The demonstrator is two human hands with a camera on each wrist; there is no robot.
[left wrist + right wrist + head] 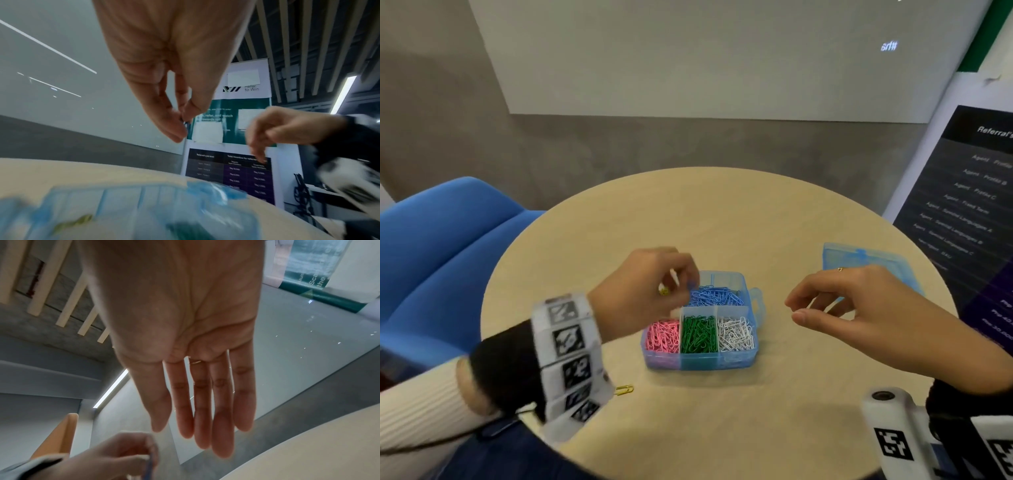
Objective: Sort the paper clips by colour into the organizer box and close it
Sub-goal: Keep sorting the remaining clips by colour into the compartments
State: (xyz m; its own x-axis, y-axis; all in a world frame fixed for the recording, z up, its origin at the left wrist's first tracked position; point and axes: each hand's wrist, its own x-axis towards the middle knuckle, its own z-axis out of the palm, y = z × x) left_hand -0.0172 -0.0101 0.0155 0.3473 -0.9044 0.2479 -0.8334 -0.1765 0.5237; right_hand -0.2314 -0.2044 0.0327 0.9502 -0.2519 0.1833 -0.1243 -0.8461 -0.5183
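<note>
The clear blue organizer box (753, 346) stands open at the table's middle. Pink clips (662, 336), green clips (699, 334) and white clips (736, 333) fill its front row, and blue clips (717, 296) lie in the back right cell. My left hand (685, 284) hovers over the back left cell, hiding most of it, and pinches a blue paper clip (186, 124) between thumb and fingers. My right hand (794, 310) floats to the right of the box with relaxed fingers (202, 410) and holds nothing. One yellow clip (625, 389) lies loose on the table near my left wrist.
The box's detached blue lid (866, 260) lies at the back right of the round wooden table (688, 212), partly behind my right hand. A blue chair (441, 240) stands to the left. A dark poster stand (969, 192) rises to the right.
</note>
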